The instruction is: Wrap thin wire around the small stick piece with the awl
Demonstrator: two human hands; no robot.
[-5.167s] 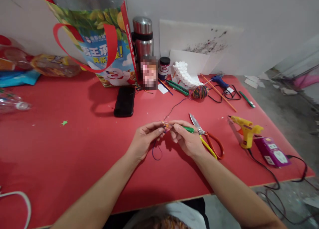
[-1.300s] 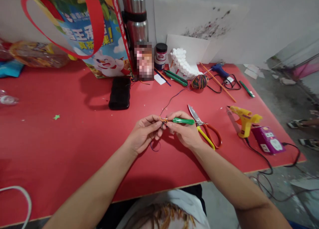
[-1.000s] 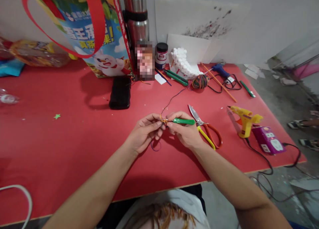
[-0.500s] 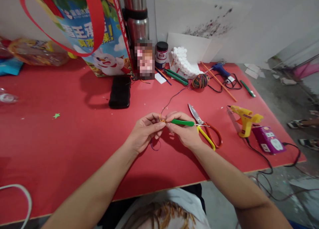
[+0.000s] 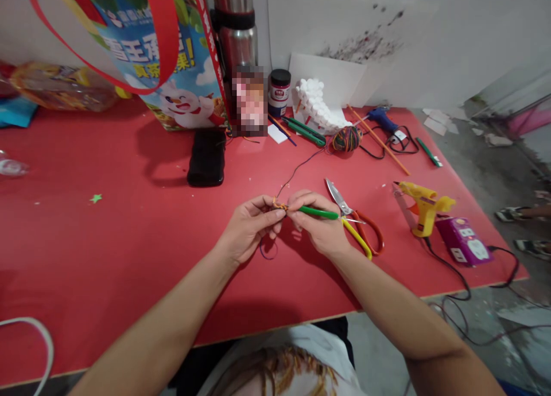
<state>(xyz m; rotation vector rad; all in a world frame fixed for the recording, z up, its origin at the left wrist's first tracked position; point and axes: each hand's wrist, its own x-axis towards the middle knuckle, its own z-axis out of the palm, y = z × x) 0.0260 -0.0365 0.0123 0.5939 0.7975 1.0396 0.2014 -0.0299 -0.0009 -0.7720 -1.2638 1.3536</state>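
Observation:
Near the middle of the red table, my left hand [image 5: 252, 226] pinches a small piece of orange and dark yarn work [image 5: 280, 205]. My right hand [image 5: 317, 221] grips a crochet hook with a green handle [image 5: 319, 212]; its metal shaft sticks out to the right over the scissors. The hook's tip is hidden at the yarn, where the fingertips of both hands almost meet. A thin strand runs up from the left fingers to a multicoloured yarn ball [image 5: 346, 139]. A loose dark loop [image 5: 269, 249] hangs below the left fingers.
Scissors [image 5: 340, 198] lie right of my right hand. Farther right are a yellow glue gun [image 5: 424, 204] and a purple box [image 5: 465, 241] with cables. A black phone-like case [image 5: 206, 158], a paper bag [image 5: 185, 92], a jar [image 5: 279, 94] and a green cutter [image 5: 303, 131] stand or lie behind.
The green hook has shifted slightly right with my right hand's fingers. More of the orange yarn shows between the hands. My left hand has barely moved.

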